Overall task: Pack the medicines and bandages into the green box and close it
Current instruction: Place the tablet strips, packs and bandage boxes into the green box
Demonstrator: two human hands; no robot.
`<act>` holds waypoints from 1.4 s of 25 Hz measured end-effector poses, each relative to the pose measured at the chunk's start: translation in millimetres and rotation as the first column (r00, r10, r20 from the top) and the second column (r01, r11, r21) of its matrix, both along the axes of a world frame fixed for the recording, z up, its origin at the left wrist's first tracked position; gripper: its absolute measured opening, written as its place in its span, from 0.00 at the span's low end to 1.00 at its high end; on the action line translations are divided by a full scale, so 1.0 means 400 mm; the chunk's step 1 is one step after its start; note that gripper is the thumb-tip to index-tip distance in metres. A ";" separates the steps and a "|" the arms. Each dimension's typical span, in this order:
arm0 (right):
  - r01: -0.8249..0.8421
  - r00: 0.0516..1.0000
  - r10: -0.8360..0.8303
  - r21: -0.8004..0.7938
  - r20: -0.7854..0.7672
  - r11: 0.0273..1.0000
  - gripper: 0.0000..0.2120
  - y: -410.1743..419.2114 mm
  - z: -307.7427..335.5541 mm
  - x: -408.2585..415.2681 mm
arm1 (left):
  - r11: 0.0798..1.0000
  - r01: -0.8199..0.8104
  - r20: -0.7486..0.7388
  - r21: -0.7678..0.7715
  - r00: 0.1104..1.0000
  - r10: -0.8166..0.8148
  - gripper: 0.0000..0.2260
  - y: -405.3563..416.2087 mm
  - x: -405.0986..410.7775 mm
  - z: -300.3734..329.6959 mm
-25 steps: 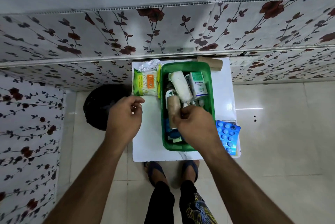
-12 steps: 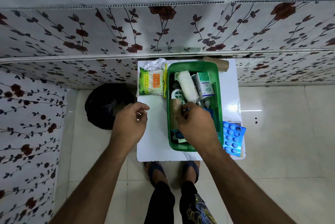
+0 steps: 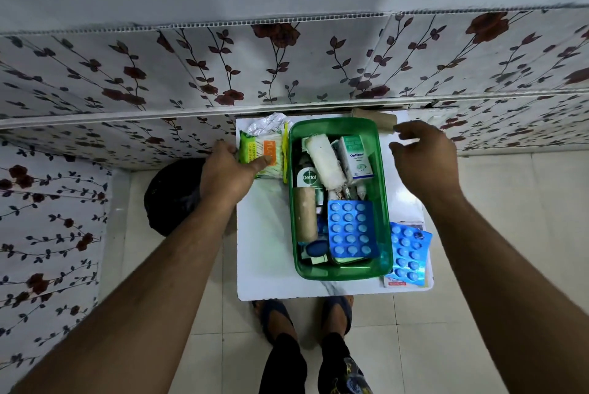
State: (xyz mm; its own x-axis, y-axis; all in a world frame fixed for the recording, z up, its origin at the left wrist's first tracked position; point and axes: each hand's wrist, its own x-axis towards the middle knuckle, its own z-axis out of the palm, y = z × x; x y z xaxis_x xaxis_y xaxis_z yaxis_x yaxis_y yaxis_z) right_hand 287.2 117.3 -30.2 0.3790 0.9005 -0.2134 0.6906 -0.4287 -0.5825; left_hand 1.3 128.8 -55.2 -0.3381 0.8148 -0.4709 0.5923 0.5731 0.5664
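Green box is sitting open on the white table, between my two hands. Inside it are lying a Dettol bottle, a white bandage roll, a brown roll, an Optibox carton and a blue blister strip.

My left hand is reaching just left of the box, thumb pressing on top of the green-and-orange packet; the other fingers are curling at its far-left edge, so I am gripping it. A silver foil wrapper is lying behind the packet.

My right hand is hovering to the right of the box's far corner, fingers loosely spread, holding nothing, near a cardboard tube at the table's back edge.

A second blister strip is resting outside the box, against its near-right corner.
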 end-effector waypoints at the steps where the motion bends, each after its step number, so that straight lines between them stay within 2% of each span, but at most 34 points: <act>1: -0.056 0.997 0.057 -0.014 0.057 0.998 0.16 0.023 -0.020 0.007 | 1.000 0.000 0.003 -0.017 1.000 0.000 0.31 0.005 0.000 -0.010; 6: -0.274 0.907 0.271 -0.038 0.323 0.961 0.20 0.088 -0.051 0.009 | 0.995 -0.092 0.094 -0.044 0.991 0.096 0.28 0.001 -0.006 -0.018; 11: -0.376 0.817 0.397 -0.135 0.418 0.917 0.17 0.106 -0.060 -0.007 | 0.981 -0.193 0.163 0.015 0.969 0.188 0.27 -0.041 -0.006 0.008; 14: -0.410 0.806 0.427 -0.133 0.410 0.902 0.15 0.095 -0.071 -0.007 | 0.983 -0.178 0.255 0.043 0.953 0.161 0.29 -0.065 -0.008 0.008; 18: -0.365 0.858 0.378 -0.106 0.348 0.925 0.14 0.077 -0.083 0.000 | 0.988 -0.153 0.288 0.031 0.948 0.138 0.27 -0.070 -0.005 0.005; 21: -0.321 0.892 0.330 -0.081 0.309 0.944 0.15 0.066 -0.077 0.011 | 0.978 -0.210 0.264 0.010 0.944 0.200 0.25 -0.075 -0.023 0.006; 23: -0.271 0.925 0.278 -0.062 0.258 0.960 0.17 0.052 -0.067 0.021 | 0.959 -0.276 0.259 0.060 0.933 0.252 0.18 -0.086 -0.021 0.062; 26: -0.138 0.978 0.138 -0.008 0.154 0.990 0.18 0.019 -0.043 0.036 | 0.912 -0.376 0.327 0.163 0.893 0.309 0.17 -0.093 0.009 0.182; 28: -0.056 0.995 0.055 0.008 0.078 0.998 0.18 -0.011 -0.021 0.043 | 0.924 -0.321 0.405 0.209 0.888 0.217 0.17 -0.091 0.063 0.247; 29: -0.020 0.999 0.020 0.013 0.042 1.000 0.18 -0.028 -0.007 0.046 | 0.946 -0.246 0.390 0.210 0.909 0.150 0.17 -0.086 0.099 0.263; 33: 0.059 0.998 -0.058 0.033 -0.035 0.998 0.18 -0.087 0.039 0.059 | 0.990 0.053 0.219 0.127 0.972 -0.081 0.20 -0.065 0.250 0.233; 35: 0.068 0.996 -0.065 0.046 -0.067 0.997 0.18 -0.105 0.053 0.067 | 0.972 0.191 0.030 0.138 0.980 -0.197 0.23 -0.062 0.288 0.205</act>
